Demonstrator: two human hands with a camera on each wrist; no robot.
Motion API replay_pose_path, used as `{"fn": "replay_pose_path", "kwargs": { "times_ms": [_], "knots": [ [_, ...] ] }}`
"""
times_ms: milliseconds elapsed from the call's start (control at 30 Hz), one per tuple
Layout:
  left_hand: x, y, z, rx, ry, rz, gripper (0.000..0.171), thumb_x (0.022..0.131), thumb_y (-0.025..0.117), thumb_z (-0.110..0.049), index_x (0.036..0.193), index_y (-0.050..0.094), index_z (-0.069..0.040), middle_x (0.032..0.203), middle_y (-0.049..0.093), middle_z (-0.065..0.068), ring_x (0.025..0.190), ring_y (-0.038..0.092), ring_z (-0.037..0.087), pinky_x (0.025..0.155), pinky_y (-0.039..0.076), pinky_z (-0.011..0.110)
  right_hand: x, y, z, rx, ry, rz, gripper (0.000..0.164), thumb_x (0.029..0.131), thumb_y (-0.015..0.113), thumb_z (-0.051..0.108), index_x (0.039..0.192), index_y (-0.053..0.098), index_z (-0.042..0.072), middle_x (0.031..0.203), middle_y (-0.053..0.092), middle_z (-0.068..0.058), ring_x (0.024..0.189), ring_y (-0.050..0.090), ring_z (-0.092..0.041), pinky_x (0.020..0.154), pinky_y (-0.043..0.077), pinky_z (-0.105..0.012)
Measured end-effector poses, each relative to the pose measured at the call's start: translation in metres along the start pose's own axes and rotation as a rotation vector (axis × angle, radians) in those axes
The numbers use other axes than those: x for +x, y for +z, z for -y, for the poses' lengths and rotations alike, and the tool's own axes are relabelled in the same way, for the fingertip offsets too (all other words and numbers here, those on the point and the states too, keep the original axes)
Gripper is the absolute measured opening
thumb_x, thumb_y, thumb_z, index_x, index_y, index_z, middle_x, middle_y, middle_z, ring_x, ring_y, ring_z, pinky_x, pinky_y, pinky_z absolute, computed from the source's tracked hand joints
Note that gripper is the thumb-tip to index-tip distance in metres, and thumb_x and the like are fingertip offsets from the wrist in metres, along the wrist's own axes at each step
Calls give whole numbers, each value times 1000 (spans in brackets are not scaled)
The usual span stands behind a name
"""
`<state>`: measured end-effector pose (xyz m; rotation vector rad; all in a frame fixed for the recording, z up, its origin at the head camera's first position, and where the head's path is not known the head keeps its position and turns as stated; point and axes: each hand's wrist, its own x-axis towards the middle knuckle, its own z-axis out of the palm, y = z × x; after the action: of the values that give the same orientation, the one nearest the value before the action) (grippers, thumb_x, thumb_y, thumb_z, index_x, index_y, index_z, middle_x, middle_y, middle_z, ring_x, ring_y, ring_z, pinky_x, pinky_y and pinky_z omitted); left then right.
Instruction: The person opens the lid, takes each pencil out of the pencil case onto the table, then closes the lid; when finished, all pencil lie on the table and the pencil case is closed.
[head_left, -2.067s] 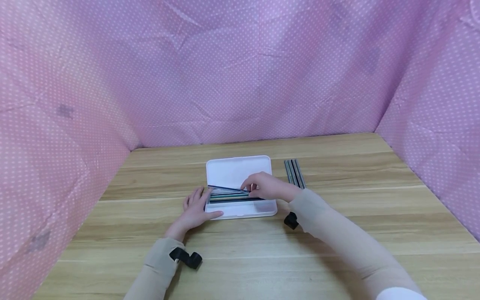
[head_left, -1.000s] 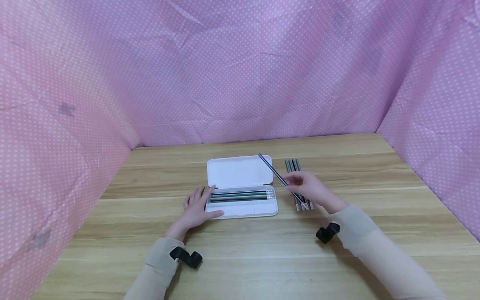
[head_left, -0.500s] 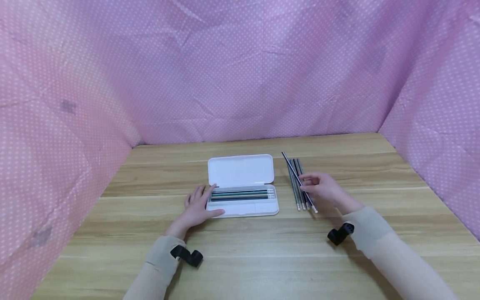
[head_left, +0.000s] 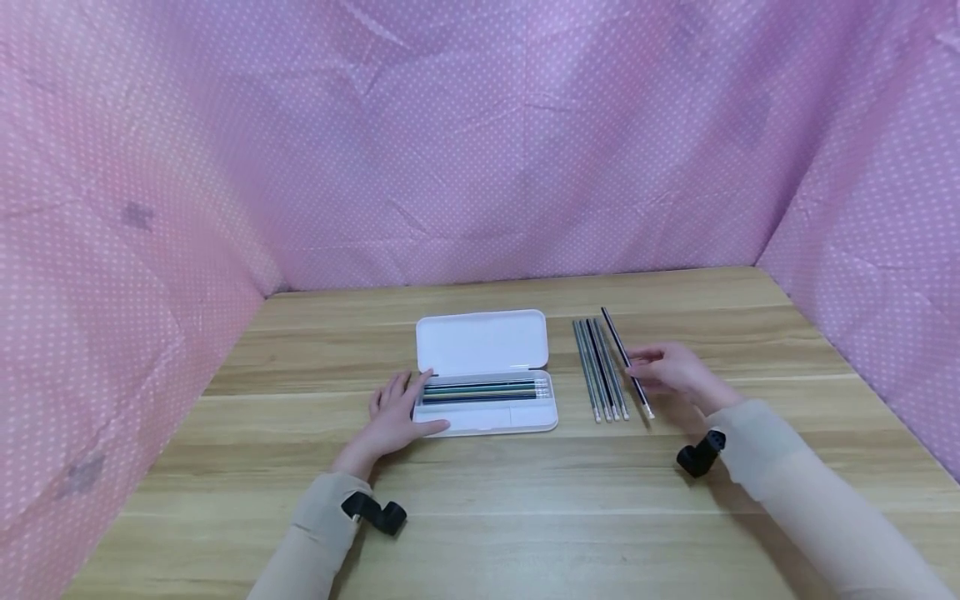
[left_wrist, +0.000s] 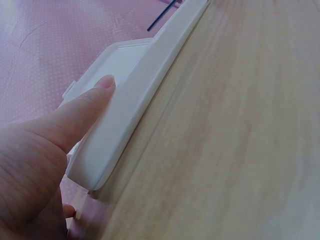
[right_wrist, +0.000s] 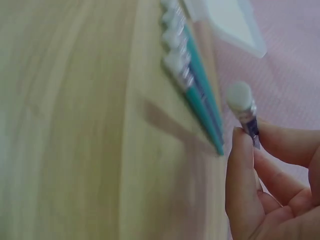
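A white pencil case [head_left: 480, 423] lies open on the table, its lid [head_left: 482, 342] folded back. Inside, several pencils [head_left: 480, 392] lie side by side, eraser ends to the right. My left hand [head_left: 392, 421] rests at the case's left end; in the left wrist view its straight thumb [left_wrist: 87, 112] touches the front wall. My right hand [head_left: 675, 373] pinches a dark striped pencil [head_left: 617, 337] between thumb and fingers. Its white eraser [right_wrist: 239, 96] points toward the right wrist camera. Just left of it, several pencils [head_left: 597, 367] lie in a row on the table.
The wooden table [head_left: 487, 517] reaches back to a pink dotted cloth [head_left: 450, 167], which also hangs at both sides. A black camera mount [head_left: 378, 512] sits on the left wrist, another black mount [head_left: 701, 454] on the right.
My right hand has carried the pencil out of the case, rightward across the row, to the row's right side. My left hand has stayed at the case.
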<state>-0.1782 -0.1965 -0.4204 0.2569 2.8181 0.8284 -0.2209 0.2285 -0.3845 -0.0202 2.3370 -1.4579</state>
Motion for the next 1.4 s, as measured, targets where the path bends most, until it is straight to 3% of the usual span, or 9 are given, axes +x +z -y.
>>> {"fn": "replay_pose_path", "kwargs": {
  "times_ms": [300, 567, 800, 1400],
  "knots": [
    [0, 1, 0, -8, 1, -12, 91, 79, 70, -51, 151, 23, -22, 155, 10, 25, 140, 3, 48, 107, -3, 63, 4, -9, -8, -32, 39, -8, 50, 91, 58, 4, 133, 40, -15, 114, 61, -25, 82, 64, -8, 78, 56, -30],
    [1, 0, 0, -3, 3, -8, 91, 79, 70, -52, 151, 23, -22, 155, 9, 24, 140, 3, 47, 107, -4, 63, 5, -7, -7, -154, 48, -22, 51, 87, 65, 7, 129, 45, -14, 109, 60, -23, 79, 63, -13, 75, 56, -32],
    [2, -1, 0, -15, -2, -2, 91, 79, 70, -52, 151, 22, -23, 155, 8, 25, 141, 1, 46, 108, -3, 62, 5, -4, -4, -164, 33, -17, 51, 86, 66, 7, 128, 46, -14, 117, 57, -29, 80, 64, -13, 73, 57, -32],
    [-1, -1, -1, -15, 10, -4, 92, 78, 69, -54, 151, 23, -22, 155, 9, 25, 141, 1, 46, 107, -4, 63, 14, 7, 3, -164, 40, -44, 44, 87, 64, 4, 123, 48, -15, 108, 62, -25, 71, 63, -10, 67, 57, -29]
  ]
}}
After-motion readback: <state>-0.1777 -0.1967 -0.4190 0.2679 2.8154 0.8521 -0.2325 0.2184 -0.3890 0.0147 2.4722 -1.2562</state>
